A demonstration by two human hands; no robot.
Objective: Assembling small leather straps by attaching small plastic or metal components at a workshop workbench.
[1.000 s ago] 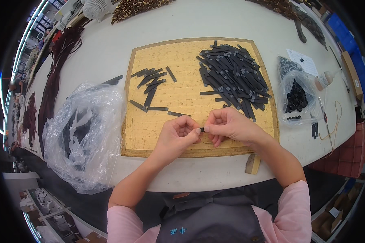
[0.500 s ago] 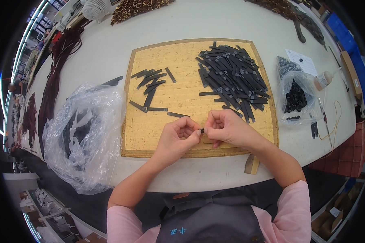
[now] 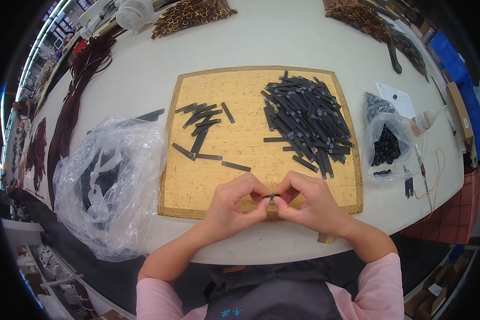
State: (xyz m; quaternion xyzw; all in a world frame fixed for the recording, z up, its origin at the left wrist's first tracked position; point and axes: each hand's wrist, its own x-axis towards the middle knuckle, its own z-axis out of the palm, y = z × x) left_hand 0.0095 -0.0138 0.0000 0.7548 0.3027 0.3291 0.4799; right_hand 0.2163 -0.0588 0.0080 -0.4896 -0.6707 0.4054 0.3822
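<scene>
Between my left hand (image 3: 234,205) and my right hand (image 3: 310,204) is a small black strip (image 3: 272,196), pinched at both ends by thumbs and fingertips. It looks short and slightly curved; my fingers cover most of it. Both hands are over the near edge of a yellow board (image 3: 208,186) with a brown border. Beyond my right hand lies a large heap of flat black strips (image 3: 306,117), many with greyish ends. A smaller loose group of black strips (image 3: 200,120) is spread on the board's left side, and one strip (image 3: 236,166) lies just beyond my left hand.
A clear plastic bag (image 3: 144,186) with dark pieces stands left of the board. On the right are a bag of black loops (image 3: 386,146), a squeeze bottle (image 3: 424,121) and a thin tool (image 3: 422,168). Dark red cords (image 3: 74,106) and a white basket-like object (image 3: 134,15) lie farther off.
My hands have come closer to me and to the board's near edge, and my right hand has turned. The strip stays pinched between them. The whole view has shifted slightly.
</scene>
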